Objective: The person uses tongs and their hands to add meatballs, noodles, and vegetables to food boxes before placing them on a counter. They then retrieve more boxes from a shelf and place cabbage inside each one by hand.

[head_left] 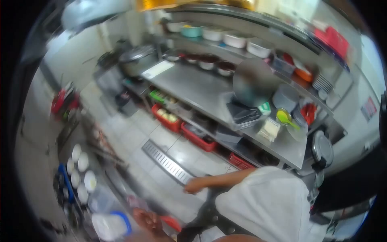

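Head view: left hand [147, 220] part-curled beside white container with blue edge [109, 226], near red item [171, 222]; grasp cannot be determined. Right hand [195, 185] loosely bent above floor drain [167, 162]; contents indeterminate. Advisable: steady wrists, fingers clear of container edge, deliberate grip.

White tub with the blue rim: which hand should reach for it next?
Left, probably: the left hand looks close to the tub; the right hand is farther off, over the floor.

Baskets [197, 140] sit under the table [193, 86], near the floor drain [167, 162]
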Demonstrator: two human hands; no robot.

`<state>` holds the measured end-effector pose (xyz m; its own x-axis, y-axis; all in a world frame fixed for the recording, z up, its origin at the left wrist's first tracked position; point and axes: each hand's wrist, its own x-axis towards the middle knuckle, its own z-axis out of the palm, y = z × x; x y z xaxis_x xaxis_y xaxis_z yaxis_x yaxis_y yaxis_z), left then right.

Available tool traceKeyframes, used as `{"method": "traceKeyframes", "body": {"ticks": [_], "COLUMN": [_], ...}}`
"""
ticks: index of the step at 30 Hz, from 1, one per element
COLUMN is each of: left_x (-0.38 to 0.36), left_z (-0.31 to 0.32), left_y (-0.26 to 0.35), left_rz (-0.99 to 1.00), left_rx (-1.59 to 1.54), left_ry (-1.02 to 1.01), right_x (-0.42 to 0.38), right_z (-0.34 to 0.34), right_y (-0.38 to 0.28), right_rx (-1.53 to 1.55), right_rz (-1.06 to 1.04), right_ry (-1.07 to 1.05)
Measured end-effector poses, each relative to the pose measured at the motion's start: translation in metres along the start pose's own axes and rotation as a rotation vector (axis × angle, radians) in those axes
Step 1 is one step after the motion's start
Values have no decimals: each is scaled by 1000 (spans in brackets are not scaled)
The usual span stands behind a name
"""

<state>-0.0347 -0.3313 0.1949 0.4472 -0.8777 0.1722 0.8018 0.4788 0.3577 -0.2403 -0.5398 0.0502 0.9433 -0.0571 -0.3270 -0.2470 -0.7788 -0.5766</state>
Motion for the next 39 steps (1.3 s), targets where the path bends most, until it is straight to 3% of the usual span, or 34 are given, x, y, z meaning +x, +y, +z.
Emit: {"method": "traceKeyframes", "body": {"ticks": [1, 2, 3, 5, 6, 7, 8, 10, 11, 14, 16, 18, 21, 22, 24, 25, 26, 28, 29, 30, 31, 32, 33, 34, 35, 36, 37, 39], "left_x": [36, 65, 92, 151, 180, 203, 224, 246, 254, 235, 227, 258, 333, 380, 411, 440, 465, 513, 533, 550, 559, 568, 579, 589, 601, 610, 624, 667], "left_z": [20, 31, 41, 93, 118, 148, 181, 265, 298, 362, 360, 358, 334, 310, 237, 192, 145, 30, -27, -77, -111, -101, -154, -207, -208, -206, -132, -79], "left_y": [-21, -46, -71, -133, -164, -193, -224, -271, -294, -332, -340, -362, -394, -396, -444, -466, -496, -534, -547, -555, -559, -543, -559, -575, -587, -589, -567, -576], "left_rz": [-66, -101, -141, -315, -323, -326, -364, -406, -346, -416, -414, -228, -68, -182, -365, -523, -533, -501, -534, -524, -628, -735, -266, 417, 117, -611, -723, -496], "left_rx": [174, 167, 170, 295, 464, 633, 561, 383, 214, -235, -199, -303, -403, -113, 165, 366, 427, 853, 901, 1057, 1152, 1348, 1495, 1576, 1631, 1232, 1179, 1036], "left_ry": [-198, -73, -92, -343, -490, -619, -806, -1100, -1221, -1022, -684, -816, -904, -1151, -971, -781, -613, -522, -524, -628, -593, -682, -1171, -1442, -1141, -843, -709, -703], "right_x": [-25, -52, -77, -138, -160, -199, -228, -287, -311, -340, -336, -306, -255, -237, -203, -186, -172, -156, -143, -141, -141, -149, -158, -175, -194, -214, -231, -250], "right_z": [-15, -29, -43, -97, -107, -144, -166, -231, -252, -286, -295, -278, -249, -240, -224, -221, -225, -247, -240, -251, -267, -301, -322, -360, -415, -462, -495, -556], "right_y": [24, 46, 69, 107, 148, 156, 174, 179, 187, 189, 191, 208, 222, 227, 244, 247, 249, 252, 266, 265, 269, 259, 254, 249, 225, 202, 187, 166], "right_rx": [19, 220, 416, 513, 423, 364, 404, 330, 302, 307, 698, 785, 886, 902, 855, 836, 803, 696, 606, 539, 556, 500, 467, 127, -177, -396, -596, -834], "right_rz": [31, 69, 99, 303, 211, 340, 501, 526, 544, 557, 677, 642, 645, 663, 596, 568, 564, 624, 650, 676, 661, 718, 750, 699, 648, 623, 592, 357], "right_ry": [45, 191, 333, 576, 893, 991, 1129, 1328, 1323, 1388, 1346, 1315, 1231, 1229, 1082, 1018, 971, 902, 950, 1023, 1084, 1099, 1112, 1214, 1373, 1431, 1501, 1758]}}
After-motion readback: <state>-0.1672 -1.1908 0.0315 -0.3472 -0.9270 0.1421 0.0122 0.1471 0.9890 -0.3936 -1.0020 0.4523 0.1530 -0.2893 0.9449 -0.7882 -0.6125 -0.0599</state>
